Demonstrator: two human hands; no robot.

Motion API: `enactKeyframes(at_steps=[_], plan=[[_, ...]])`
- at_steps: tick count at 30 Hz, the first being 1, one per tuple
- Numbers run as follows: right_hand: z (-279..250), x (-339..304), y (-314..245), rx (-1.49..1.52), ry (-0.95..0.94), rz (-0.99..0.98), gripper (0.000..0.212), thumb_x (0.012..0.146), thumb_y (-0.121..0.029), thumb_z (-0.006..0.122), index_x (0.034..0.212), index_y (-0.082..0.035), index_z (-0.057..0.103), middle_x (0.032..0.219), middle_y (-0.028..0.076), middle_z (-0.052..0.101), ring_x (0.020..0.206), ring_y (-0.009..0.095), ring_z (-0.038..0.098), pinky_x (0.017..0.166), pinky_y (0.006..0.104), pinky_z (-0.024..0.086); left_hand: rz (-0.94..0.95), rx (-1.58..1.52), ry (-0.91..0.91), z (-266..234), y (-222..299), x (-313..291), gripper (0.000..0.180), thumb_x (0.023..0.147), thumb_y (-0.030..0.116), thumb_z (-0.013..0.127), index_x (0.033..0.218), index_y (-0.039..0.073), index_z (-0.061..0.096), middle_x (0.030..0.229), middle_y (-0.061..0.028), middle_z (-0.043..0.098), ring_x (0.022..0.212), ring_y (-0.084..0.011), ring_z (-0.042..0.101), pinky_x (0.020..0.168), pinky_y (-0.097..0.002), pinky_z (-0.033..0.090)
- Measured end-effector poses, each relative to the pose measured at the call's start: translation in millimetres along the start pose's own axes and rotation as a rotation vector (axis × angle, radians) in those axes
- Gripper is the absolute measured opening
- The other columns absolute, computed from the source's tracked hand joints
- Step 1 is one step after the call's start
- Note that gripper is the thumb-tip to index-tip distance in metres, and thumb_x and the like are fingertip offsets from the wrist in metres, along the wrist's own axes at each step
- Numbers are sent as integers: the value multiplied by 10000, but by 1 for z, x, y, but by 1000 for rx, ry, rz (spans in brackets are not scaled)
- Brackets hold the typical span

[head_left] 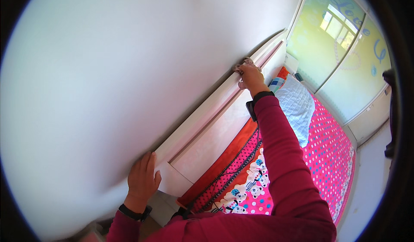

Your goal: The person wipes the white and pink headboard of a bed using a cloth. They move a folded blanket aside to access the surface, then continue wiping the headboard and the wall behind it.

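Observation:
A white headboard point(224, 119) with a pinkish recessed strip runs slantwise from lower left to upper right, close against a pale wall. My right hand point(253, 77) is closed on a crumpled brownish-pink cloth point(244, 65) and presses it to the headboard's top edge near the far end. At the near end, my left hand point(144, 177) rests by the headboard's corner, fingers stretched out and lying along the wall side, holding nothing. Both wrists wear dark bands, and both sleeves are dark red. Part of the cloth is hidden under the right hand.
Below the headboard lies a bed with a pink dotted bedspread point(327, 155) bearing cartoon animals. A light-blue quilted pillow point(295, 106) sits near its far end. A glossy green-yellow sliding wardrobe point(327, 39) stands beyond. The pale wall point(108, 69) fills the left side.

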State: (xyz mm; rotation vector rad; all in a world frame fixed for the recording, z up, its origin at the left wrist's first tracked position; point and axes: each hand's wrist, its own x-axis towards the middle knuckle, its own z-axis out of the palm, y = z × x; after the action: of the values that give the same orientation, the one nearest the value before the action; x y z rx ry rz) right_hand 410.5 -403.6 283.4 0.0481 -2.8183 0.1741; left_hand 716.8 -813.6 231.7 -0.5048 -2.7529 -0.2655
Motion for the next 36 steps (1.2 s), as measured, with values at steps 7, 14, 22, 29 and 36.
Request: enactKeyframes(at_steps=[7,14,22,29,36], plan=[[-4,-22,-24,24,-44,-47,647,555,-106,829,1169,-219,660,1186,55,664,1114,273,627,924,412,500,8,-16,43,1,0,1,603,807,175,637,1361,8,466,1289,-170,547,1063,-341,581,898,-427,495],[2,-49,-46,76,3,-102,651,535,-137,831,1157,-197,650,1145,54,678,1093,284,633,921,429,498,-2,-18,45,0,1,-1,598,800,166,641,1354,13,477,1276,-159,551,1052,-334,578,899,-423,491],[1,-77,-67,54,11,-174,642,542,-156,821,1156,-184,638,1188,55,657,1099,312,625,904,428,518,14,-37,85,3,-1,-2,589,799,166,652,1347,25,488,1280,-164,551,1109,-341,564,928,-437,482],[-13,-98,-93,26,-71,-187,678,568,-185,847,1205,-194,613,1242,51,624,1128,313,608,901,414,529,-4,-72,125,5,-3,-2,569,785,147,659,1321,35,506,1279,-156,565,1110,-334,574,923,-429,493],[-16,-118,-110,45,-65,-242,672,579,-174,838,1205,-182,593,1215,34,608,1114,306,599,888,416,529,-18,-119,181,4,-1,-3,560,771,140,677,1304,52,526,1246,-151,590,1084,-326,595,906,-411,509]])
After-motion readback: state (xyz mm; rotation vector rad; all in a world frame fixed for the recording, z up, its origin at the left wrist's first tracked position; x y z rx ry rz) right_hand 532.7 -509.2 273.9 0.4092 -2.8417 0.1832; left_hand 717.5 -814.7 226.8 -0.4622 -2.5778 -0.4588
